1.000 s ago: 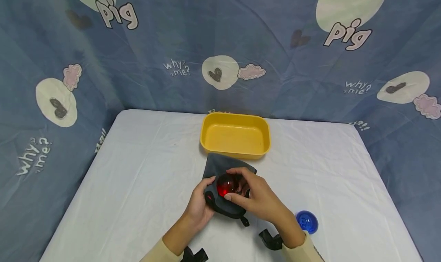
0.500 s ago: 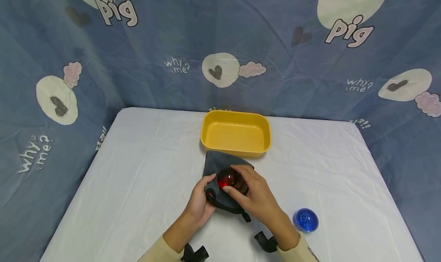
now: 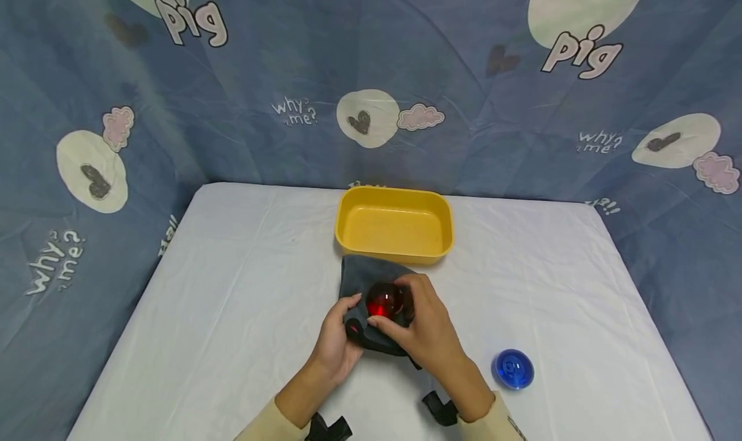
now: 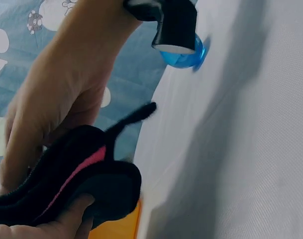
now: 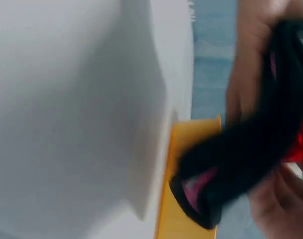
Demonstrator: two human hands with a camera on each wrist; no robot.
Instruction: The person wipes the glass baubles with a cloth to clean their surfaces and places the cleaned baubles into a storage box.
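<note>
My left hand (image 3: 336,344) grips a dark grey cloth piece (image 3: 362,270) by its near left side, thumb on top. It has a thick black edge and a small strap, and a pink lining (image 4: 94,158) shows between its layers in the left wrist view. Over the cloth, my right hand (image 3: 426,328) pinches a red see-through round thing (image 3: 380,300) between thumb and fingers. Its right part is darker and partly covered by those fingers; its exact kind is unclear. In the right wrist view, only a bit of the red thing (image 5: 299,144) shows behind the blurred black edge.
A yellow rectangular tub (image 3: 394,257) stands just beyond the cloth on the white-covered table (image 3: 249,286). To the right of my right forearm sits a blue see-through round thing (image 3: 514,369) with ringed faces. Blue printed fabric (image 3: 261,151) hangs behind and at both sides.
My right hand has turned slightly and shifted a little left around the red thing, and the cloth's right side is more covered. My left hand keeps its hold. Tub and blue thing stay put.
</note>
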